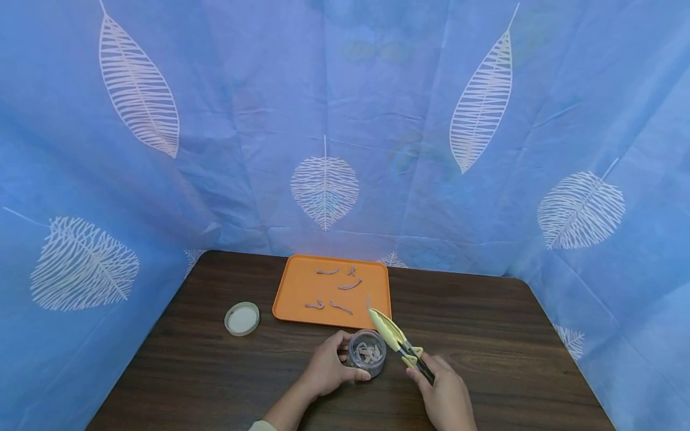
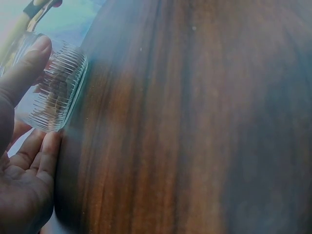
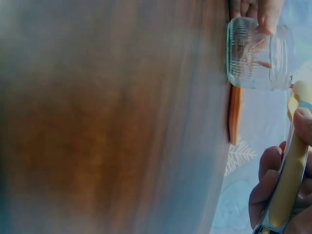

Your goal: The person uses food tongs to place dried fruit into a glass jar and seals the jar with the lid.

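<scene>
On the tabletop point(image 1: 501, 338): the jar point(image 1: 376, 368) stood upright and uncapped, just in front of the tray point(image 1: 299, 284), with pale strips point(image 1: 368, 353) inside.
Hands, left: the left hand point(image 1: 330, 366) had its fingers and thumb curled round the jar's side.
Hands, right: the right hand point(image 1: 447, 392) was wrapped round the handles of the tongs point(image 1: 388, 331).
Tongs tips: they lay beside the jar's rim; a single strip point(image 1: 368, 301) appeared to project from them, but the grip on it was too small to confirm.
Tray: several strips lay spread out on it, apart from one another.
Lid point(image 1: 242, 318): it lay left of the tray, well apart from the jar.
Drop hazard: a light or off-centre pinch could let the strip slip.
Tip hazard: tongs striking the rim could topple the jar if the left hand's hold slackened.
Tray hazard: a low sweep could snag its near edge and disturb the strips.
</scene>
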Demonstrator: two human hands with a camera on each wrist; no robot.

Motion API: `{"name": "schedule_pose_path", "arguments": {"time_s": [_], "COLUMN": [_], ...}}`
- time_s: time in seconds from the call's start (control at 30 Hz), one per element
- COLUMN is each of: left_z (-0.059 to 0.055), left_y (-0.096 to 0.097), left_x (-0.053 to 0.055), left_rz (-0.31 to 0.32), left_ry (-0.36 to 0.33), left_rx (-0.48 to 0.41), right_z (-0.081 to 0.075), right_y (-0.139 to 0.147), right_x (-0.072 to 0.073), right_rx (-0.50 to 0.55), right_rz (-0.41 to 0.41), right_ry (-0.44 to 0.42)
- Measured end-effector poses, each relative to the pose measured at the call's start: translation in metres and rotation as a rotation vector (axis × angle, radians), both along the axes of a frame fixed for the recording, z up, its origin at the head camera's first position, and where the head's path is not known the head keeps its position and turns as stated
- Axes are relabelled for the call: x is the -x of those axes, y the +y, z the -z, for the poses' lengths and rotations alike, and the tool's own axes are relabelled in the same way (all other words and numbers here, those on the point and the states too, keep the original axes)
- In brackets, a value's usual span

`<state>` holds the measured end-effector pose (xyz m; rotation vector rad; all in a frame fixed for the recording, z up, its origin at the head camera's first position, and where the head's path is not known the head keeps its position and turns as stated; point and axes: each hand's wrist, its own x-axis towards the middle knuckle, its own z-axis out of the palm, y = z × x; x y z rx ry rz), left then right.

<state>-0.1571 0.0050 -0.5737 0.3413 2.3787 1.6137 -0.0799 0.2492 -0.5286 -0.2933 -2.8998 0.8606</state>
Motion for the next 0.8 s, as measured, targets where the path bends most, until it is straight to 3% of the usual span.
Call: {"name": "schedule_pose_path", "arguments": {"time_s": [0.4, 0.8], "left_z": [0.001, -0.002], "left_y": [0.000, -0.001], "left_x": [0.001, 0.000], "left_rz": [0.016, 0.019], "left_ry": [0.010, 0.010], "left_rx": [0.003, -0.005], "right_z": [0.004, 0.008], "right_y": [0.003, 0.015], "right_x": [-0.023, -0.032], "right_rx": [-0.051, -0.080], "right_rz": [-0.030, -0.037], "right_ry": [-0.002, 0.009]}}
